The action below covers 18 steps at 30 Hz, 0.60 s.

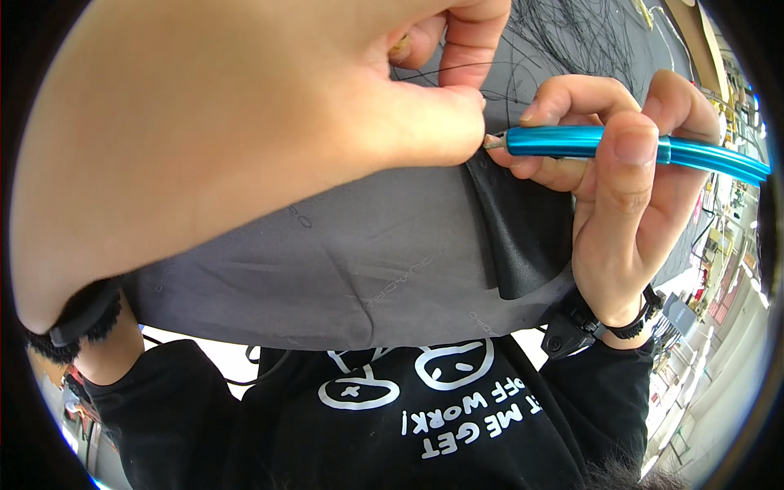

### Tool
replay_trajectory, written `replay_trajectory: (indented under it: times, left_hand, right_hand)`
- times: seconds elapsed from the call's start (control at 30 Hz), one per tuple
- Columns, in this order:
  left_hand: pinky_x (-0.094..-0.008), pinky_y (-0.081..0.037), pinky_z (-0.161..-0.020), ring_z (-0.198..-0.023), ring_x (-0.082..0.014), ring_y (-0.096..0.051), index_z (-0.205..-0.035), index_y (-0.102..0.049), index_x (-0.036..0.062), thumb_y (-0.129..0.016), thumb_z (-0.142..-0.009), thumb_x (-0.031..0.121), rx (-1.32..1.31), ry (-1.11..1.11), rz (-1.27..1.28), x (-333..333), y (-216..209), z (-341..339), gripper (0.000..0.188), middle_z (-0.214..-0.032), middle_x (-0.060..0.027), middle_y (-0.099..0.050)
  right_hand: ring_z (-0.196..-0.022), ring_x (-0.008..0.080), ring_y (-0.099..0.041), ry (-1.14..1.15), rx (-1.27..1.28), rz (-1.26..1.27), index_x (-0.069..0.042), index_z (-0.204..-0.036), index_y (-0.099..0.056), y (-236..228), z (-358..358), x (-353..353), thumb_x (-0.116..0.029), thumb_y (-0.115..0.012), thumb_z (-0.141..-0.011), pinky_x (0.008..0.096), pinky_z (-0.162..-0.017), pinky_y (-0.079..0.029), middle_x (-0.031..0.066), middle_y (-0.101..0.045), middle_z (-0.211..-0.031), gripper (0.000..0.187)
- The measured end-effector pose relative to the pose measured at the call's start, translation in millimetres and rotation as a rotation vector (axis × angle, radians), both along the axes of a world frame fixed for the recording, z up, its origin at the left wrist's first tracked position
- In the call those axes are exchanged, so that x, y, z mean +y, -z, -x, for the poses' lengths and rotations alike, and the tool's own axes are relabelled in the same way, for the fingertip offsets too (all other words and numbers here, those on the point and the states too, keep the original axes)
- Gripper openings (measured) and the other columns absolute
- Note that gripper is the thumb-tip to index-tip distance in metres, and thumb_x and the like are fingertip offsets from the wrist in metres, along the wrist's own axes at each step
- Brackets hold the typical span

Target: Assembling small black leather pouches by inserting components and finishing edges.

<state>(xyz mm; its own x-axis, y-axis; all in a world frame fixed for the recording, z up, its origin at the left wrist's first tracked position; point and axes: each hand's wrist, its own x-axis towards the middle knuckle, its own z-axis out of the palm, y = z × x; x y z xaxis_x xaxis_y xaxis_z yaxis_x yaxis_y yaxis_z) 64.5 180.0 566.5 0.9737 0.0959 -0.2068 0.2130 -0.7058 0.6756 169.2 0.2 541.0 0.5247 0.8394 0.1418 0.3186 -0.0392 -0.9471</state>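
My left hand [351, 98] reaches over the grey work surface with thumb and index finger pinched together. A thin black thread runs by these fingers; what the pinch holds is hidden. In my right hand [621, 188] lies a shiny blue pen-like tool [563, 141], gripped between thumb and fingers. Its narrow tip points left and comes close to my left thumb. Under the tip and the right fingers is a black leather-like piece [527, 233], its lower end hanging in a fold toward me.
Many loose black threads [572, 37] lie tangled on the grey cloth-like surface [327, 269] beyond my hands. Black bands sit on both wrists, the right one with a small device [569, 335]. A room with furniture shows at the right rim.
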Motion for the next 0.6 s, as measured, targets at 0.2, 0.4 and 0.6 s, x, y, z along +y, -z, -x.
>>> replay_trajectory:
  times: [0.2,0.4,0.6]
  left_hand:
    - [-0.0240,-0.021,-0.047,-0.051,-0.0049,-0.027,-0.075,-0.050,0.0038,-0.062,-0.074,0.004,-0.054,0.057,0.019,2.9,14.1,-21.3,0.012,-0.058,0.0036,-0.027]
    - [-0.0239,-0.021,-0.047,-0.051,-0.0049,-0.027,-0.076,-0.050,0.0037,-0.062,-0.075,0.003,-0.036,0.010,-0.017,3.4,-3.0,1.2,0.012,-0.058,0.0035,-0.027]
    - [-0.0302,-0.041,-0.059,-0.065,-0.0184,-0.047,-0.101,-0.052,0.0021,-0.059,-0.081,0.006,-0.211,0.116,-0.085,2.0,3.1,-4.0,0.022,-0.075,-0.0082,-0.049]
  right_hand:
    - [-0.075,0.0256,-0.067,-0.023,-0.096,0.034,-0.001,-0.114,-0.025,4.9,-12.0,-3.7,-0.025,-0.039,-0.099,0.0348,-0.067,-0.061,0.0276,-0.053,-0.096,0.031]
    - [-0.071,0.0227,-0.065,-0.010,0.091,-0.048,-0.005,-0.114,-0.026,-4.2,0.6,3.1,-0.027,-0.034,-0.100,0.0398,-0.069,-0.060,0.0240,-0.054,-0.092,0.028]
    - [-0.064,0.0174,-0.058,0.185,0.384,-0.222,-0.008,-0.107,-0.037,-26.0,-31.5,-5.5,-0.024,-0.036,-0.100,0.0408,-0.063,-0.060,0.0132,-0.052,-0.086,0.018]
